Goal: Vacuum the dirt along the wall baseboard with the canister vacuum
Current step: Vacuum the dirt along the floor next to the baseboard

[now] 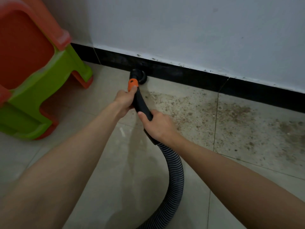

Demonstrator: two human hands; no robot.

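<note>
far left, stacked plastic stools, orange over green, are sitting on the tile floor near the corner. i'm holding the vacuum wand with both hands. my left hand is gripping it up front, fingers curled round just behind the orange collar. the round brush nozzle is pressing at the foot of the black baseboard, touching or nearly so, can't tell which. my right hand is wrapping the rear of the wand where the ribbed hose is joining on; the hose is looping down out of view. the canister itself isn't showing. right of the nozzle, dirt is lying thick across the tiles along the baseboard, with specks on the baseboard's top edge too.

risks as i judge them: sweeping right too fast would be scattering crumbs instead of lifting them; the hose loop could be dragging through the dirt or kinking; tilting the nozzle off the floor would be losing suction; swinging left could be knocking the stools.
</note>
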